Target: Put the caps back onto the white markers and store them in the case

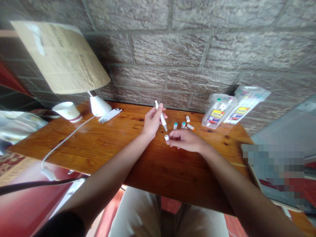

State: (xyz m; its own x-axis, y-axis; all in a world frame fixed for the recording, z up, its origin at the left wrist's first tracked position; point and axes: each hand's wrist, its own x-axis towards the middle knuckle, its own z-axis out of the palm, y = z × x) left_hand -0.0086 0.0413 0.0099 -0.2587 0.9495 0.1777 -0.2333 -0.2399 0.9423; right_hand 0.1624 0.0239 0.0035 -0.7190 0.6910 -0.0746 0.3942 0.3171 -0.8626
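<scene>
Between the thumb and fingers of my left hand (153, 121) is a white marker (162, 118), tilted with its grey tip pointing down. Just below that tip, my right hand (186, 141) pinches a white marker cap (167, 138), its open end facing up toward the marker. Tip and cap are apart by a small gap. Behind my right hand, several more caps lie or stand on the wooden table: a teal-topped cap (175, 125), another teal-topped cap (183, 124), an orange-ended cap (190, 127) and a white cap (187, 118).
A bundle of markers (110, 115) lies beside the lamp base (98, 106). The lamp's white cord (66, 141) crosses the left side of the table. A paper cup (67, 112) stands at the left. Two clear marker cases (217, 112) stand back right, near the stone wall.
</scene>
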